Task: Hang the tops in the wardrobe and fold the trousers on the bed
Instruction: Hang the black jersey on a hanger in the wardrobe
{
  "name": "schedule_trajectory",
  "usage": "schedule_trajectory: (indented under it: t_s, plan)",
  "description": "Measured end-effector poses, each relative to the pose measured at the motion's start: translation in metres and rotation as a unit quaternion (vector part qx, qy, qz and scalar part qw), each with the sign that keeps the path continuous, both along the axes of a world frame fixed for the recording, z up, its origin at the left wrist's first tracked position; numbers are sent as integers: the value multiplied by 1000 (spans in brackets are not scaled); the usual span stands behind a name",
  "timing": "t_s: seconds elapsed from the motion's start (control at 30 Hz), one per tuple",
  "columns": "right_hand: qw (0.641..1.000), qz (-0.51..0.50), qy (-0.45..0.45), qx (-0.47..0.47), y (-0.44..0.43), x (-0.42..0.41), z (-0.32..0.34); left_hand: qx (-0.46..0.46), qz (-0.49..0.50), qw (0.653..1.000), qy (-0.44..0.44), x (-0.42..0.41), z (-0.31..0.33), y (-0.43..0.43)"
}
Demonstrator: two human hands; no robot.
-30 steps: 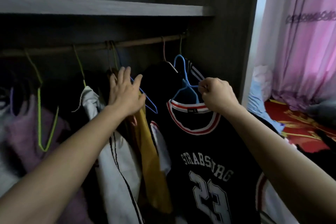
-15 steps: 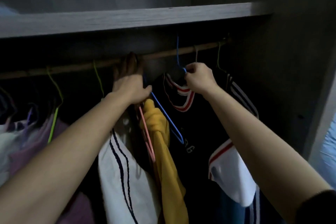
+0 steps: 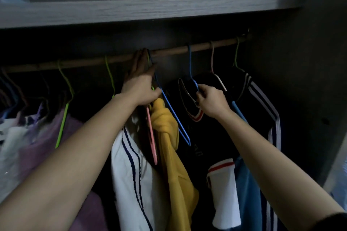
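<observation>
Fingers [image 3: 201, 94] of the right hand [image 3: 211, 102] are curled round the neck of a blue hanger [image 3: 190, 65], whose hook sits over the wooden rail [image 3: 178, 49] straight above them. The black jersey [image 3: 202, 137] hangs from that hanger inside the wardrobe [image 3: 300, 80], its red-and-white collar [image 3: 196, 116] just below and to the left of the knuckles, its body dropping beneath the wrist. The left hand [image 3: 139, 84] reaches up with its fingers [image 3: 139, 62] straight and pressed together, tips touching the rail, thumb spread to the right against an empty blue hanger [image 3: 174, 118] that slants down from it. Under that palm hang a pink hanger [image 3: 151, 133], a yellow garment [image 3: 169, 127] and a white top with navy stripes [image 3: 131, 165]. Left of these fingers, green hangers [image 3: 63, 118] carry a purple garment [image 3: 47, 137]. Right of the curled fingers, a white hanger [image 3: 218, 78] and a black top with white stripes [image 3: 262, 99] hang on the same rail, below the grey shelf [image 3: 150, 9].
</observation>
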State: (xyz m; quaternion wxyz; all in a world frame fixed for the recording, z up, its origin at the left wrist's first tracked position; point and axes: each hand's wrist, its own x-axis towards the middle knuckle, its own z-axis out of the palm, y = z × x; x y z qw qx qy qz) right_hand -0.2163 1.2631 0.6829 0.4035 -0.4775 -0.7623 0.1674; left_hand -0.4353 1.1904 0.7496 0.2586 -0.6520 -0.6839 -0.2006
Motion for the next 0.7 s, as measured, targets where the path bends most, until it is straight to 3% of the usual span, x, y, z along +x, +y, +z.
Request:
schedule_trajectory:
  t_s: [0.13,0.23,0.47,0.7]
  plan:
    - [999,-27,-34,33,-24,7,-14,-30,0,998,-50,12,2,-27]
    - [996,-44,-53,60,-50,17,-24,14,11,1000,-25,25,-23,-57]
    - [971,-120,-124,166,-126,71,-73,44,-108,993,9,53,-103,-106]
    - [939,-218,-239,115,-200,151,-138,-13,-172,985,-5,114,-171,-133]
